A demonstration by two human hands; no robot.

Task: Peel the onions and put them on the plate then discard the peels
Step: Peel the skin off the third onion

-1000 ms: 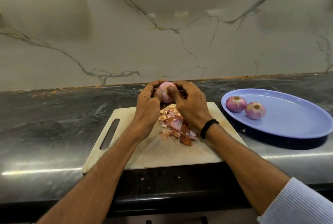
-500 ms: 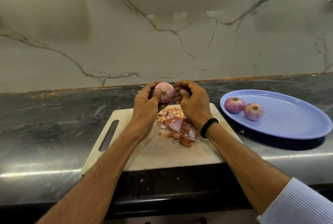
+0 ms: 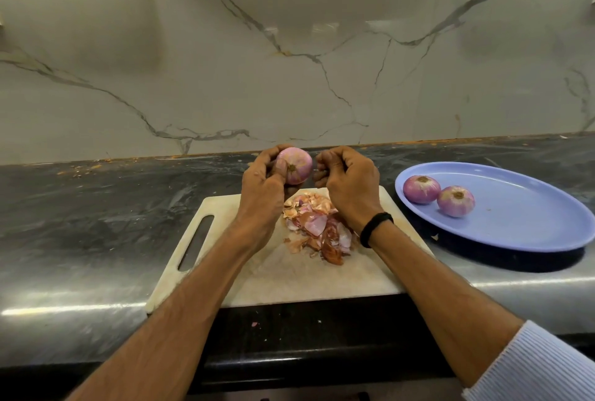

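Dark counter (image 3: 96,207): left hand (image 3: 260,188) grips onion (image 3: 297,165); right hand (image 3: 351,184) beside it, fingers curled, seemingly empty.

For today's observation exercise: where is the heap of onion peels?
In the head view, the heap of papery pink-brown onion peels lies mid-frame on the pale rectangular cutting board, left of the blue oval plate.

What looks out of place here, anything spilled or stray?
Only small stuff: peel scraps lie off the cutting board, on the dark ledge in front, and one fleck sits by the plate. Orange crumbs line the back edge of the counter. The onion in the left hand looks intact.
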